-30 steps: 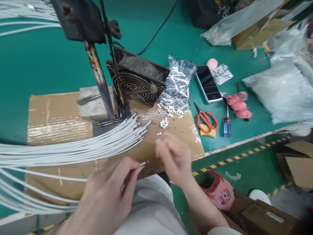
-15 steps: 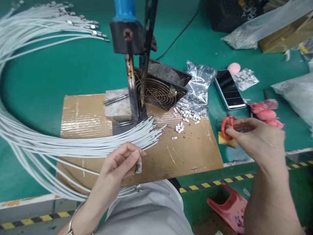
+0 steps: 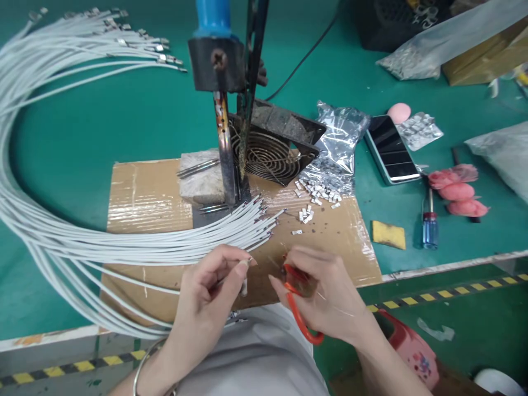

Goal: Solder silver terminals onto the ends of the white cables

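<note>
My left hand (image 3: 210, 300) has its grip closed, thumb and forefinger pinching the end of one white cable (image 3: 244, 284) over the near edge of the cardboard (image 3: 140, 192). My right hand (image 3: 330, 297) is curled round the orange scissors (image 3: 300, 322), grip closed on the handles, just beside that cable end; the blades are hidden. The bundle of cables (image 3: 165, 245) sweeps across the cardboard on the green table (image 3: 124, 115). Small metal clips (image 3: 317, 192) lie near the fan (image 3: 268, 154).
</note>
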`<state>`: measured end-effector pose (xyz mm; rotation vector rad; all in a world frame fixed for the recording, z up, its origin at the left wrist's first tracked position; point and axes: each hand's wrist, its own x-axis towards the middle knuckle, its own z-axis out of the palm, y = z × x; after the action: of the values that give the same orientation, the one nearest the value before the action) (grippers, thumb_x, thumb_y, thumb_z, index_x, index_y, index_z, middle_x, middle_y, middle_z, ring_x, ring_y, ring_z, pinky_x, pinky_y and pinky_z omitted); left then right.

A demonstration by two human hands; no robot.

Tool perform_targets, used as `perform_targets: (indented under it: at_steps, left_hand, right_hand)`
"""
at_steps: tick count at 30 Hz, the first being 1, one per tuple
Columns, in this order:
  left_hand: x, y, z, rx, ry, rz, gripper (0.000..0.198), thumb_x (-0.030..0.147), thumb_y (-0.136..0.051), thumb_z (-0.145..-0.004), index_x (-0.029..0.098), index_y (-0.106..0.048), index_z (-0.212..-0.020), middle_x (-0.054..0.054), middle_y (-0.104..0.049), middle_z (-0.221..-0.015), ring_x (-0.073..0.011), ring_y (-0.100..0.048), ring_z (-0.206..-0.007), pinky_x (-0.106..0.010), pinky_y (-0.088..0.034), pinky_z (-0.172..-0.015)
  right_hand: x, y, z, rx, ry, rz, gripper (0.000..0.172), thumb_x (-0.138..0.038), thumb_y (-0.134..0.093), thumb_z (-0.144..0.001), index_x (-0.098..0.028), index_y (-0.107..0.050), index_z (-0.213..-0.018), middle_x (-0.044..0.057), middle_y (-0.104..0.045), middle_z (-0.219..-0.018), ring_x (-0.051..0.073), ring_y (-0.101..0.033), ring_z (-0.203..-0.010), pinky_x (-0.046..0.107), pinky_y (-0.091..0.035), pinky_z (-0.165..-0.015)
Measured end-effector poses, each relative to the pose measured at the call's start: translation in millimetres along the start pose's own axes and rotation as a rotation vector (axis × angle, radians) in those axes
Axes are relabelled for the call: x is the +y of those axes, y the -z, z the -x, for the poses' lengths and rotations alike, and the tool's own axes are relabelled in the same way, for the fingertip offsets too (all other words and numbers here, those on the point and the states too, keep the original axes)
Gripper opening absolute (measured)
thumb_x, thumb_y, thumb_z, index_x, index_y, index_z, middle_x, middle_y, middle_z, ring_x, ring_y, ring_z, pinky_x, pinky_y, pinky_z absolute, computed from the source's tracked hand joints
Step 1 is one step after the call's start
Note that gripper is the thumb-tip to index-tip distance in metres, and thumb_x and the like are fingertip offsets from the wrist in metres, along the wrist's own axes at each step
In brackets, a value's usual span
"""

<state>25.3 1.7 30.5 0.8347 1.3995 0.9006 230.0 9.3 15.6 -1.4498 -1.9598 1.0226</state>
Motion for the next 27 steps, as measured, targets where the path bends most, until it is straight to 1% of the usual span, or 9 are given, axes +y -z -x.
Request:
perform_targets:
  at_steps: [3, 5, 6, 10, 15, 17, 21, 24, 27]
  left_hand:
    - [-5, 5.7, 1, -0.06, -0.012, -0.059, 0.012, 0.033, -0.076, -0.099, 0.023, -0.08, -0.095, 0.003, -0.061, -0.068, -0.0136, -0.049, -0.063, -0.024, -0.037, -0.058]
    - [-8, 9.3, 0, -0.1, -0.013, -0.087, 0.014, 0.035, -0.074, -0.101, 0.023, -0.08, -0.098, 0.003, -0.059, -0.068, -0.0137, -0.046, -0.062, -0.023, -0.036, -0.057]
    - [-9, 10.4, -1, -0.101, -0.014, -0.092, 0.014, 0.035, -0.074, -0.102, 0.023, -0.08, -0.098, 0.003, -0.057, -0.068, -0.0135, -0.045, -0.062, -0.023, -0.035, -0.056]
    - [-7, 9.0, 0, -0.072, -0.022, -0.081, 0.013, 0.035, -0.076, -0.1, 0.023, -0.08, -0.096, 0.003, -0.058, -0.07, -0.0132, -0.045, -0.063, -0.022, -0.036, -0.057]
    - [-1, 1.9, 4, 0.034, 0.01, -0.074, 0.016, 0.038, -0.078, -0.097, 0.023, -0.081, -0.091, 0.002, -0.058, -0.069, -0.0143, -0.044, -0.064, -0.024, -0.035, -0.059]
    - [-1, 1.8, 5, 0.038, 0.012, -0.069, 0.015, 0.038, -0.078, -0.097, 0.023, -0.082, -0.093, 0.002, -0.057, -0.068, -0.0141, -0.043, -0.064, -0.024, -0.035, -0.059]
    - [-4, 6.2, 2, -0.031, -0.01, -0.073, 0.015, 0.036, -0.077, -0.097, 0.023, -0.082, -0.095, 0.002, -0.056, -0.068, -0.014, -0.043, -0.062, -0.025, -0.035, -0.057]
    - [-5, 8.1, -1, -0.059, -0.029, -0.065, 0.012, 0.033, -0.077, -0.098, 0.023, -0.081, -0.096, 0.002, -0.06, -0.071, -0.0134, -0.045, -0.063, -0.024, -0.036, -0.058]
    - [-4, 6.0, -1, -0.092, -0.045, -0.047, 0.008, 0.03, -0.078, -0.097, 0.023, -0.082, -0.096, 0.003, -0.062, -0.071, -0.0126, -0.046, -0.063, -0.024, -0.036, -0.058]
  right_hand:
    - [-2, -8, -6, -0.058, 0.026, 0.029, 0.04, -0.018, -0.067, -0.09, -0.026, -0.034, -0.07, -0.005, -0.045, -0.063, 0.011, -0.04, -0.055, 0.026, -0.028, -0.051]
    - [-2, -9, -7, -0.065, 0.037, 0.032, 0.039, -0.017, -0.065, -0.089, -0.026, -0.032, -0.07, -0.005, -0.044, -0.063, 0.011, -0.039, -0.055, 0.027, -0.026, -0.051]
    - [-3, -9, -7, -0.062, 0.041, 0.029, 0.039, -0.017, -0.065, -0.089, -0.026, -0.031, -0.07, -0.005, -0.044, -0.063, 0.011, -0.038, -0.055, 0.027, -0.025, -0.051]
    - [-3, -10, -7, -0.033, 0.071, 0.036, 0.039, -0.016, -0.063, -0.088, -0.026, -0.03, -0.07, -0.006, -0.043, -0.063, 0.011, -0.036, -0.055, 0.027, -0.025, -0.052]
    - [0, -14, -7, 0.01, 0.115, 0.052, 0.04, -0.013, -0.062, -0.087, -0.026, -0.027, -0.07, -0.006, -0.041, -0.06, 0.01, -0.035, -0.055, 0.026, -0.026, -0.052]
    - [2, -14, -7, 0.027, 0.134, 0.049, 0.041, -0.012, -0.061, -0.086, -0.026, -0.027, -0.069, -0.007, -0.04, -0.059, 0.01, -0.034, -0.054, 0.026, -0.025, -0.052]
    - [3, -15, -7, 0.042, 0.155, 0.031, 0.042, -0.01, -0.061, -0.085, -0.026, -0.026, -0.067, -0.007, -0.038, -0.057, 0.01, -0.032, -0.052, 0.026, -0.025, -0.051]
    - [3, -17, -6, 0.057, 0.161, 0.007, 0.041, -0.008, -0.06, -0.082, -0.026, -0.026, -0.067, -0.008, -0.038, -0.057, 0.009, -0.032, -0.052, 0.025, -0.025, -0.05]
    - [3, -18, -6, 0.098, 0.173, -0.025, 0.043, -0.005, -0.06, -0.082, -0.026, -0.025, -0.068, -0.008, -0.036, -0.057, 0.009, -0.031, -0.052, 0.025, -0.023, -0.05]
